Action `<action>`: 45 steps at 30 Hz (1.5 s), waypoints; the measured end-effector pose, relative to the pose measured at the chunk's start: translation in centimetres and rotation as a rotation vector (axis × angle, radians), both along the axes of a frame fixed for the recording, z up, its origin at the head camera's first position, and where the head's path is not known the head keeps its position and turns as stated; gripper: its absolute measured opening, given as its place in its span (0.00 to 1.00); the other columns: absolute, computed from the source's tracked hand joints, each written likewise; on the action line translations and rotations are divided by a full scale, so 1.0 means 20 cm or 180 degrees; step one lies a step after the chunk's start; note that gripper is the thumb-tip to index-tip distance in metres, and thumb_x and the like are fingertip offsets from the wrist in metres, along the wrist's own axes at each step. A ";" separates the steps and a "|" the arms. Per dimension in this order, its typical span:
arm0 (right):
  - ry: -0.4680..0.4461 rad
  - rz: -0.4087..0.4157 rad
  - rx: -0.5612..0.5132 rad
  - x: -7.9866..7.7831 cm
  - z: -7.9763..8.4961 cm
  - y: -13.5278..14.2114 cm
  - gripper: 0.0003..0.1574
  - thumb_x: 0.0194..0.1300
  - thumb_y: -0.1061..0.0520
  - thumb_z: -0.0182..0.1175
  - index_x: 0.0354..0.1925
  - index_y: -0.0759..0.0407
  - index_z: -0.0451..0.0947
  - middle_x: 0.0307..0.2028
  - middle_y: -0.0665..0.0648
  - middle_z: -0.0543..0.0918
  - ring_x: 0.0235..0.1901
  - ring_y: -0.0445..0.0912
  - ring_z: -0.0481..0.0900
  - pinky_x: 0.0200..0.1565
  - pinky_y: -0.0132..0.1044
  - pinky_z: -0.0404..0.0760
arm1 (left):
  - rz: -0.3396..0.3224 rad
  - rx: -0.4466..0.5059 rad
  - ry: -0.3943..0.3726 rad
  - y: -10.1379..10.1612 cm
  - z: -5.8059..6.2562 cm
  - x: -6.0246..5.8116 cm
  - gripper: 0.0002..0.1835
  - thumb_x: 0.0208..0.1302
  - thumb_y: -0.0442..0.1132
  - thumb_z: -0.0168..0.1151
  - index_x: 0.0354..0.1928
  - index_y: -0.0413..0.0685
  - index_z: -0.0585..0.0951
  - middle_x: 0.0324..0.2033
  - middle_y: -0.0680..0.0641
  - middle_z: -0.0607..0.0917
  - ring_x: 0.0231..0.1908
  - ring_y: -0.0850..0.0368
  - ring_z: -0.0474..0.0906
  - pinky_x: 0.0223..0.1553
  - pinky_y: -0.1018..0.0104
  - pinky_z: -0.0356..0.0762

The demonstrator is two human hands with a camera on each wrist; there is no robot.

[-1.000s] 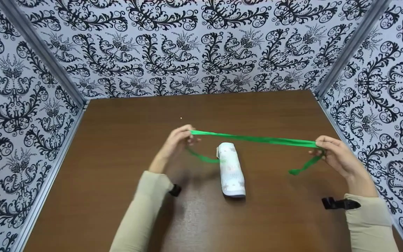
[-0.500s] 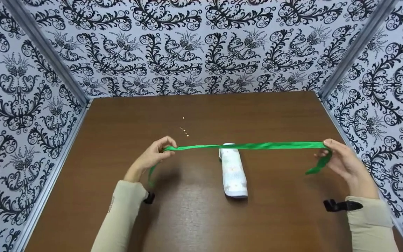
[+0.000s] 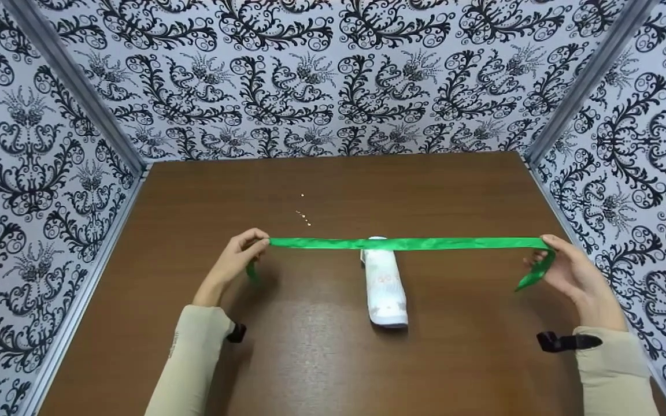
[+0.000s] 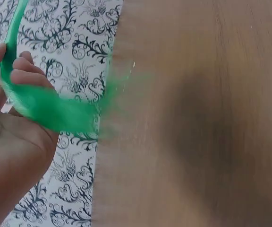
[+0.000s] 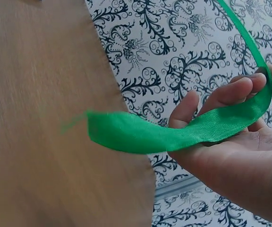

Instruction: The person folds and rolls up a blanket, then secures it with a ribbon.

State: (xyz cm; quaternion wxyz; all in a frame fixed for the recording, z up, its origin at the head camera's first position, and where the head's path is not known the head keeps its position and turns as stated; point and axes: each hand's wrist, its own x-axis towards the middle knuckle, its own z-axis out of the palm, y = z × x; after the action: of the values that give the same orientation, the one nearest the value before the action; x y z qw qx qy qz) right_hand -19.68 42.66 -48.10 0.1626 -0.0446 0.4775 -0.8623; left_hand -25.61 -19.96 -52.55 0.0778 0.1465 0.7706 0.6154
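Observation:
A green ribbon [image 3: 454, 244] is stretched nearly level between my two hands. My left hand [image 3: 233, 260] pinches it near one end, between thumb and fingertips; a short tail hangs below, blurred in the left wrist view. On the other side my right hand [image 3: 576, 271] pinches the ribbon [image 5: 145, 135] near its other end, whose frayed tip droops past the palm in the right wrist view. Behind the ribbon in the head view lies a rolled white cloth [image 3: 386, 289] with faint prints, lengthwise on the table. The ribbon overlaps its far end there.
The brown wooden table [image 3: 321, 358] has small bright specks [image 3: 304, 216] left of centre, toward the back. Patterned black-and-white walls [image 3: 310, 75] enclose it at the back and both sides, with grey metal posts [image 3: 84, 92] at the corners.
My left hand has moved left and slightly down, pulling the ribbon longer and straight across the roll's far end; its left tail has shortened. My right hand has shifted slightly right.

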 end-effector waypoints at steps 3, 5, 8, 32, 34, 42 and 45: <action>-0.0077 -0.0002 -0.0092 0.01 -0.01 0.02 0.29 0.81 0.58 0.33 0.36 0.57 0.81 0.27 0.52 0.80 0.32 0.44 0.78 0.51 0.39 0.81 | 0.0135 0.0067 0.0035 -0.03 -0.01 0.01 0.13 0.76 0.39 0.53 0.50 0.33 0.77 0.29 0.55 0.79 0.31 0.62 0.76 0.36 0.68 0.76; -0.0097 0.0018 -0.0093 0.00 -0.01 0.03 0.29 0.81 0.57 0.33 0.37 0.57 0.81 0.28 0.52 0.81 0.32 0.44 0.78 0.51 0.39 0.81 | 0.0209 0.0124 0.0024 -0.05 -0.02 0.01 0.13 0.76 0.38 0.53 0.50 0.33 0.76 0.29 0.53 0.79 0.30 0.61 0.77 0.35 0.68 0.77; -0.0141 0.0036 -0.0094 0.00 -0.02 0.04 0.29 0.81 0.56 0.32 0.36 0.56 0.81 0.28 0.51 0.81 0.32 0.43 0.78 0.52 0.39 0.80 | 0.0255 0.0077 0.0021 -0.07 -0.03 0.01 0.12 0.76 0.38 0.52 0.50 0.35 0.77 0.30 0.51 0.78 0.28 0.61 0.73 0.32 0.70 0.73; -0.0304 -0.0252 0.0010 -0.01 -0.05 0.09 0.22 0.80 0.60 0.38 0.38 0.57 0.80 0.27 0.51 0.81 0.30 0.42 0.80 0.47 0.38 0.84 | -0.0595 -0.0941 -0.0241 -0.22 -0.10 0.08 0.12 0.72 0.43 0.59 0.48 0.41 0.79 0.47 0.39 0.79 0.45 0.48 0.75 0.52 0.52 0.74; -0.0358 -0.0288 0.0082 -0.02 -0.06 0.10 0.22 0.80 0.60 0.39 0.38 0.57 0.80 0.27 0.51 0.81 0.30 0.42 0.80 0.46 0.38 0.85 | -0.0502 -0.0768 -0.0195 -0.24 -0.11 0.07 0.12 0.74 0.42 0.56 0.47 0.39 0.79 0.43 0.39 0.79 0.38 0.50 0.74 0.44 0.54 0.75; -0.0729 -0.0324 0.0239 -0.10 -0.07 0.11 0.18 0.78 0.57 0.45 0.36 0.55 0.80 0.27 0.51 0.79 0.30 0.42 0.78 0.42 0.38 0.84 | 0.0716 -0.0462 -0.0259 -0.23 -0.10 0.02 0.15 0.76 0.42 0.54 0.48 0.34 0.79 0.29 0.54 0.74 0.27 0.58 0.64 0.33 0.65 0.67; -0.0931 -0.0314 0.0112 -0.14 -0.08 0.11 0.17 0.78 0.55 0.47 0.35 0.56 0.79 0.27 0.51 0.78 0.31 0.43 0.77 0.42 0.38 0.82 | 0.1101 -0.0373 -0.0246 -0.21 -0.09 -0.02 0.15 0.75 0.41 0.54 0.45 0.32 0.79 0.24 0.54 0.72 0.24 0.62 0.63 0.30 0.69 0.65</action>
State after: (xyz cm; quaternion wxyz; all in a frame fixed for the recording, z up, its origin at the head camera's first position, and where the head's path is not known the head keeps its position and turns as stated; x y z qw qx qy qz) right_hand -22.52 44.81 -49.79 0.1887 0.1079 0.4654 -0.8580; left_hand -25.94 -24.07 -54.36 0.0088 -0.0168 0.8153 0.5788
